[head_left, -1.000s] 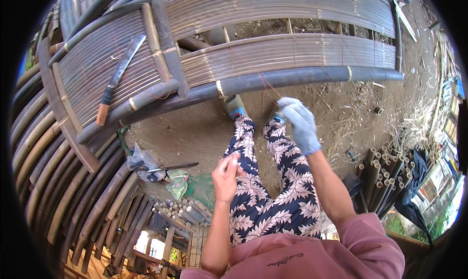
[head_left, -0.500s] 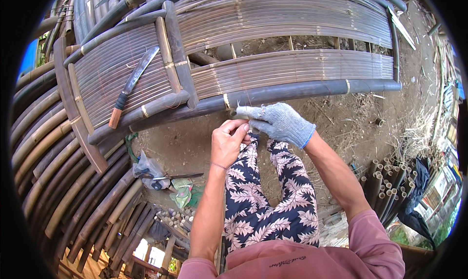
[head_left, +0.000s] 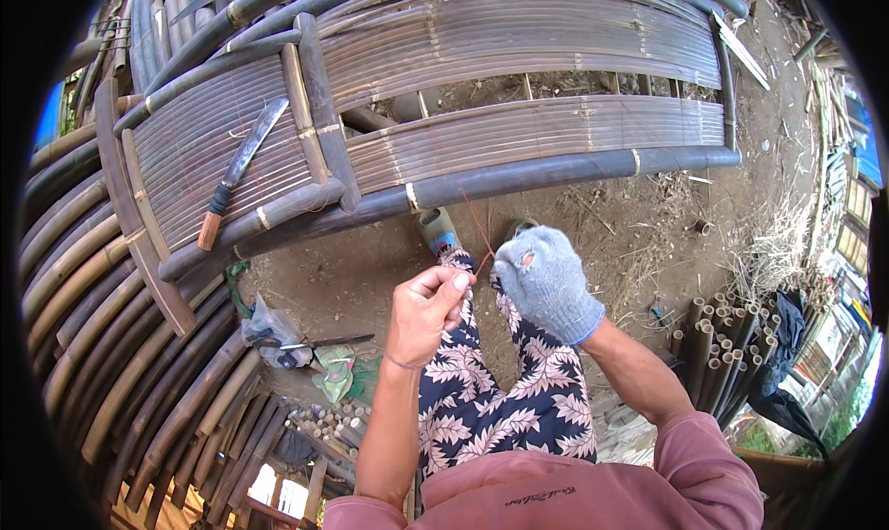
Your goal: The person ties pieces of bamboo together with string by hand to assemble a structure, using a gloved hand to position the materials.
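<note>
A thin red string (head_left: 478, 223) runs down from the front rail (head_left: 528, 174) of a dark bamboo bench to my hands. My bare left hand (head_left: 424, 312) pinches the string between thumb and forefinger. Beside it, my right hand (head_left: 548, 285) wears a grey knit glove with a small hole and is closed at the string, its fingertips turned partly out of sight. Split-bamboo slats (head_left: 546, 127) form the bench surface beyond the rail. A large knife (head_left: 243, 174) with a wooden, dark-wrapped handle lies on the slatted panel (head_left: 171, 150) at the left.
Stacked bamboo poles (head_left: 83, 289) fill the left side. A plastic bag (head_left: 270, 331) and a green cloth (head_left: 335, 374) lie on the dirt floor (head_left: 315, 285). Cut bamboo tubes (head_left: 718, 349) stand at the right beside a dark cloth (head_left: 785, 345). A gap between slats shows the ground.
Both hands have drawn back from the rail toward my body, and the right has closed into a fist. The red string now shows stretched from rail to hands. The view has shifted slightly.
</note>
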### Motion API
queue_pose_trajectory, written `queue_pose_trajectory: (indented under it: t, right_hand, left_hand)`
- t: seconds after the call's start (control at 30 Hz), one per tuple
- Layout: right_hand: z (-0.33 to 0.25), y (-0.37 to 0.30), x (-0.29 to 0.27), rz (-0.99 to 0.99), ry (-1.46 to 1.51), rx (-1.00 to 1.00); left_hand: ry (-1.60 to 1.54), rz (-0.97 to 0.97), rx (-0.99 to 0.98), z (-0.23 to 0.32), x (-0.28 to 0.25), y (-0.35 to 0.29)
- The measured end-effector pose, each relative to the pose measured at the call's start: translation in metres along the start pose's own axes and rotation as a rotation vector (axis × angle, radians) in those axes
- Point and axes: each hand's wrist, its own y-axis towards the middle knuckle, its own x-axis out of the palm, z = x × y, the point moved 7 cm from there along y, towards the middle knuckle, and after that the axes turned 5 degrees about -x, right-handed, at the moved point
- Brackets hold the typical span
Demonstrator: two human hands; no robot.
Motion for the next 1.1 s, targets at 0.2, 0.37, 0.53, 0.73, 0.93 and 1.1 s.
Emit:
queue_pose_trajectory:
  t: [0.2,0.37,0.53,0.73,0.93,1.1]
  right_hand:
    - [-0.017,0.002,-0.006,0.071,0.2,0.022]
    - [0.003,0.025,-0.005,0.128,0.392,0.129]
    - [0.005,0.044,-0.009,0.259,0.913,0.076]
    - [-0.005,0.05,0.008,0.168,0.378,0.002]
    - [-0.014,0.039,-0.001,0.291,0.203,-0.019]
    - [-0.02,0.035,-0.018,0.337,0.057,-0.089]
  left_hand:
    - [0.097,-0.012,0.1,0.011,0.021,0.016]
    - [0.629,0.113,0.549,0.048,0.029,0.0]
    - [0.364,0.166,0.506,0.051,0.008,0.007]
    - [0.413,0.267,0.602,0.054,-0.003,0.012]
    - [0.537,0.375,0.635,0.056,0.001,0.007]
    - [0.791,0.339,0.862,0.072,0.025,-0.006]
